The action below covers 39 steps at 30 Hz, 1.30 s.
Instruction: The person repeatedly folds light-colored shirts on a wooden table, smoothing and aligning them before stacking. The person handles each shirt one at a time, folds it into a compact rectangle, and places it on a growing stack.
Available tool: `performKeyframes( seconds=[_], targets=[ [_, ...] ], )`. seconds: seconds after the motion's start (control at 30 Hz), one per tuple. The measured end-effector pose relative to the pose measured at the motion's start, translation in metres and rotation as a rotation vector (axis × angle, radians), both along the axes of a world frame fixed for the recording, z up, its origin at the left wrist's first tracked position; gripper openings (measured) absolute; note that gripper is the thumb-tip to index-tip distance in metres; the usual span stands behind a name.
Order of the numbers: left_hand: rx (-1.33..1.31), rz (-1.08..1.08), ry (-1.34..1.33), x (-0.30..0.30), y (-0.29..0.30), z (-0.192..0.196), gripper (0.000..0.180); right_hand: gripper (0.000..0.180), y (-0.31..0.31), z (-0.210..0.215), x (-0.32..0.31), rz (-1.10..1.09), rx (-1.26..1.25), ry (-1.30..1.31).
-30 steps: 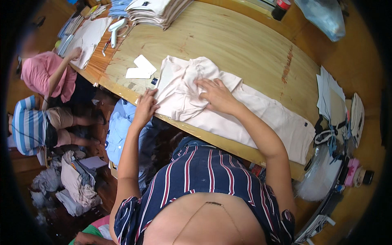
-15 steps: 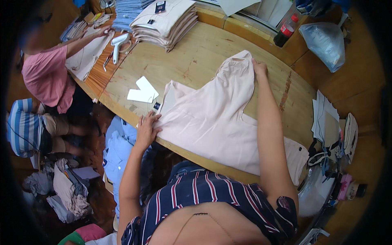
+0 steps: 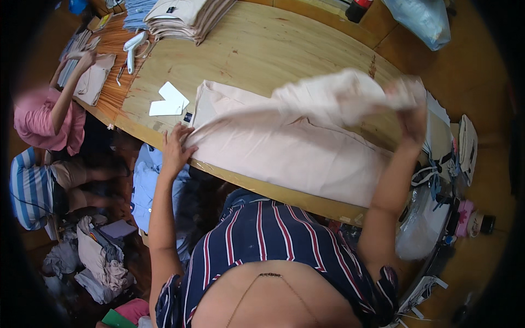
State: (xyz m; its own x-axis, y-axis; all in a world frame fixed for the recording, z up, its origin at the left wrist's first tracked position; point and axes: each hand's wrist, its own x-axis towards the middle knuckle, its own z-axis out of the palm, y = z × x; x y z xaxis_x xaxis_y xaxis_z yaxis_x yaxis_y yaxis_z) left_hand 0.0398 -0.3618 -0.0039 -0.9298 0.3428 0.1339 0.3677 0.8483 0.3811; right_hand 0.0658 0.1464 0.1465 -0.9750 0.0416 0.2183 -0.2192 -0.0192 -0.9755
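Observation:
A pale pink shirt (image 3: 284, 156) lies along the near edge of the table, its upper layer partly lifted. My left hand (image 3: 179, 148) rests on the garment's left end with its fingers apart, beside a small dark label (image 3: 188, 117). My right hand (image 3: 411, 117) is closed on a bunched part of the shirt, raised at the right side; motion blurs both cloth and fingers. White card tags (image 3: 169, 100) lie just beyond my left hand.
On the wooden table (image 3: 262, 49) stand a stack of folded pink shirts (image 3: 188, 21) and a white handheld steamer (image 3: 131, 50). A person in pink (image 3: 52, 117) handles cloth at the left. Papers and bags (image 3: 440, 142) crowd the right; garments (image 3: 98, 254) lie on the floor.
My right hand has swung right and nearer with the lifted part of the shirt, folding it over. My left hand stays at the left end. The view has shifted.

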Motion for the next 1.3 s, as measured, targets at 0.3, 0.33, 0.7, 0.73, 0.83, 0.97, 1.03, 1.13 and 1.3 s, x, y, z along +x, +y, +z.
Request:
performKeyframes(
  seconds=[0.3,0.33,0.7,0.73,0.83,0.97,1.03,1.13,1.3],
  targets=[
    [-0.028,-0.044,-0.009,-0.003,0.001,0.007,0.067,0.018,0.042,-0.122,0.165,-0.018,0.079,-0.344],
    [-0.046,-0.049,-0.006,-0.003,0.001,0.007,0.067,0.017,0.04,-0.126,0.167,-0.049,0.148,-0.336],
    [-0.215,-0.298,0.046,0.034,0.15,0.005,0.061,0.042,0.031,-0.164,0.217,-1.042,1.316,-0.469],
    [-0.261,-0.291,0.059,0.028,0.15,-0.001,0.059,0.043,0.025,-0.171,0.222,-1.026,1.338,-0.528],
    [-0.339,-0.269,0.092,-0.012,0.125,-0.012,0.053,0.044,0.0,-0.182,0.225,-0.984,1.4,-0.622],
    [-0.419,-0.218,0.099,-0.045,0.088,-0.003,0.052,0.049,-0.047,-0.168,0.22,-1.131,1.131,-0.579],
    [-0.498,-0.144,0.179,-0.046,0.092,0.004,0.051,0.048,-0.056,-0.169,0.231,-1.272,1.076,-0.753],
    [-0.164,-0.462,0.149,-0.003,0.168,0.022,0.055,0.047,-0.068,-0.164,0.24,-1.341,1.052,-0.862],
    [-0.149,-0.936,0.102,0.059,0.267,0.012,0.061,0.041,-0.06,-0.186,0.244,-1.266,0.984,-0.678]
  ],
)
